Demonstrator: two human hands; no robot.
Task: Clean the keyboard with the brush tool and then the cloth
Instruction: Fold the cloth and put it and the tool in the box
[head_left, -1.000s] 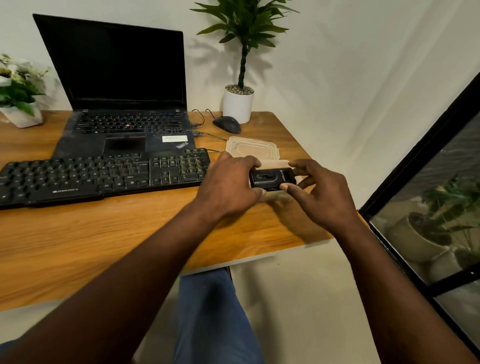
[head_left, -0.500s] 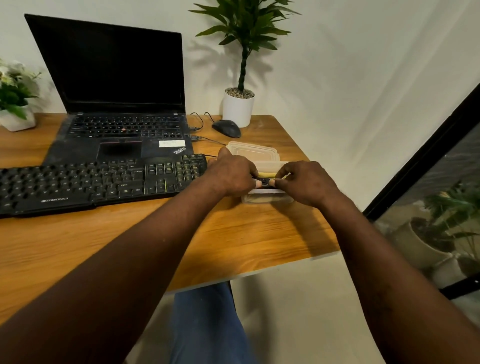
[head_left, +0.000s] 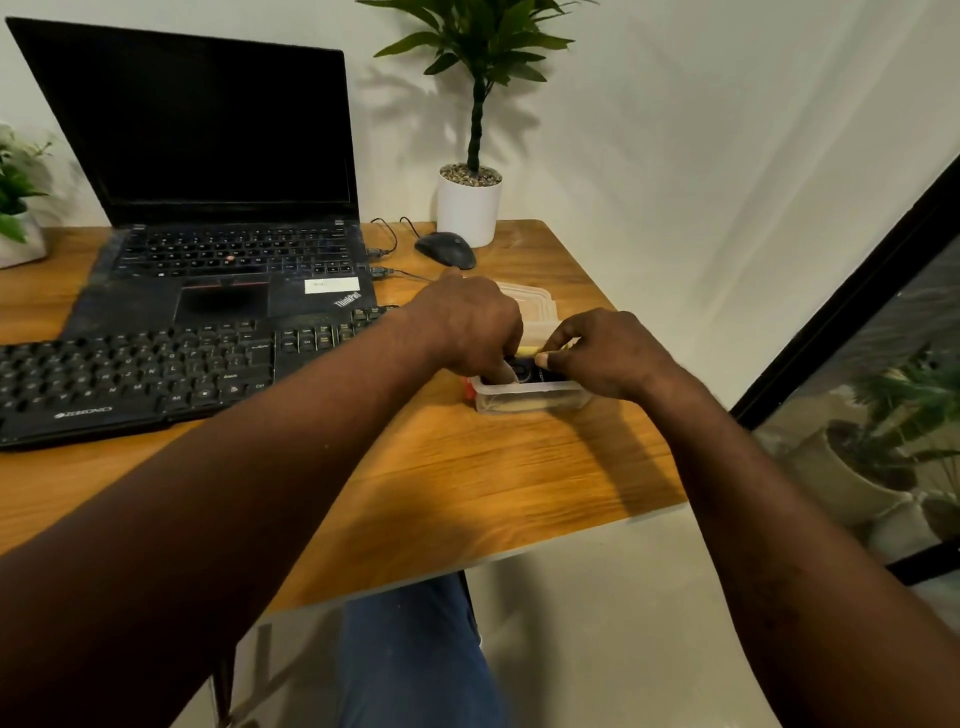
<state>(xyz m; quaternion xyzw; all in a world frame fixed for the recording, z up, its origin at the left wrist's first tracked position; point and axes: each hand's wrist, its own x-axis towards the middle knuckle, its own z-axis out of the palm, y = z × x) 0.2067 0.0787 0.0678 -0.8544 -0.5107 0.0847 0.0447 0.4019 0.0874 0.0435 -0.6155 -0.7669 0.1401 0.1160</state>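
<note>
A black external keyboard (head_left: 130, 374) lies on the wooden desk (head_left: 467, 493) in front of an open laptop (head_left: 218, 208). To its right stands a small clear plastic container (head_left: 530, 399). Both hands hold a small black brush tool (head_left: 524, 371) just inside the container's top. My left hand (head_left: 467, 327) grips the tool's left end with curled fingers. My right hand (head_left: 602, 358) pinches its right end. A strip of yellow, perhaps the cloth (head_left: 530, 352), shows behind the tool; most of the container's inside is hidden by my hands.
The container's lid (head_left: 535, 304) lies flat behind it. A black mouse (head_left: 447, 249) and a potted plant in a white pot (head_left: 470, 208) stand at the back right. Another plant (head_left: 15, 208) is at the far left. The desk edge runs close on the right.
Both hands carried the black tool from above the desk down into the clear container. The camera view has shifted slightly closer and to the right.
</note>
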